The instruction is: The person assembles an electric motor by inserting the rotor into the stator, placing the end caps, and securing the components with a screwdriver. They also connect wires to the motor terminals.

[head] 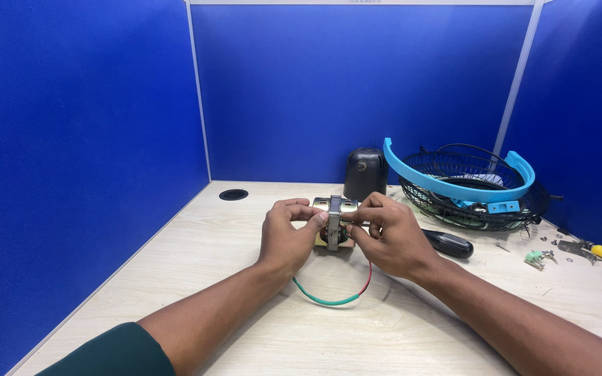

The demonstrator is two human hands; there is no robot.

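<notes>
Holding motor (pixel 334 221) between left hand (pixel 286 235) and right hand (pixel 384 237), fingers closed on its stiff steel frame; I judge it heavy, wires soft.

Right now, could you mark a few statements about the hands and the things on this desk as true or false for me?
1. Both hands hold the small metal motor block just above the desk. True: the left hand and right hand grip it from either side.
2. A green and red wire loop hangs below the hands. True.
3. The black fan grille lies on the left side of the desk. False: it lies at the right, with a light blue ring on it.
4. The dark domed cover stands behind the motor block. True.
5. The right hand grips the black-handled screwdriver. False: it lies on the desk beside that hand.
</notes>
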